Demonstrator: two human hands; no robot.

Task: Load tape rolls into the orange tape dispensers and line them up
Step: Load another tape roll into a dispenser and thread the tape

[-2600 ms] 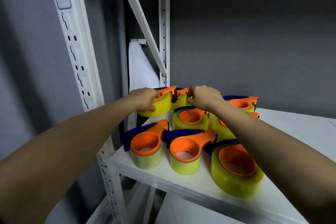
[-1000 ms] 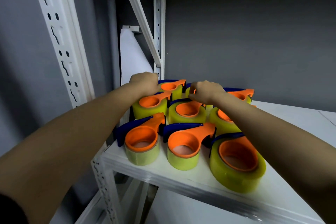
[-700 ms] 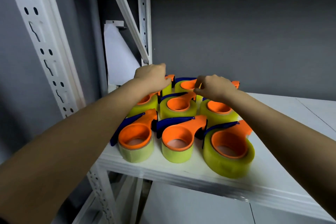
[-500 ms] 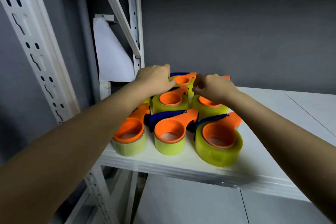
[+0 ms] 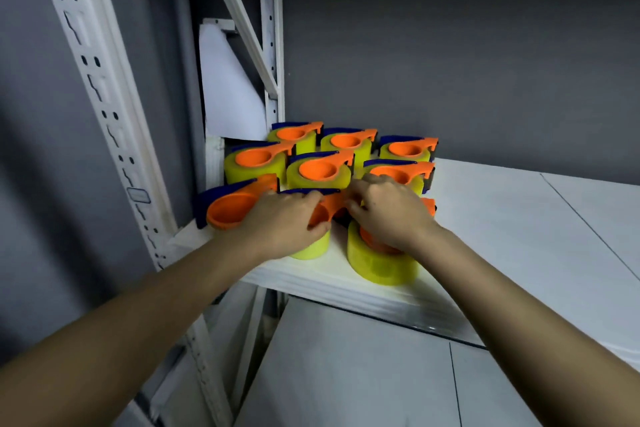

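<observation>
Both hands have come back from the far row to the near row since a moment ago, and the head has tilted so that more of the lower shelf shows; the left hand now lies over the middle front dispenser, its fingers curled round the orange handle and the yellow roll beneath, so I take it as grasping that one; the right hand rests on the right front dispenser, fingers bent over its orange core, though whether they truly grip or merely press I cannot tell; the two hands sit just beside each other, nearly touching at the fingertips.

Nine loaded dispensers stand on the white shelf, crowded into its left back corner in three rows of three; the back row and the middle row sit neatly, each an orange frame with a blue blade guard over a yellow tape roll; the left front dispenser stands just beside the left hand, its blue guard pointing toward the white upright post of the rack.

A white sheet of paper leans behind the diagonal brace; a grey wall rises behind the shelf; a lower shelf shows beneath the forearms.
</observation>
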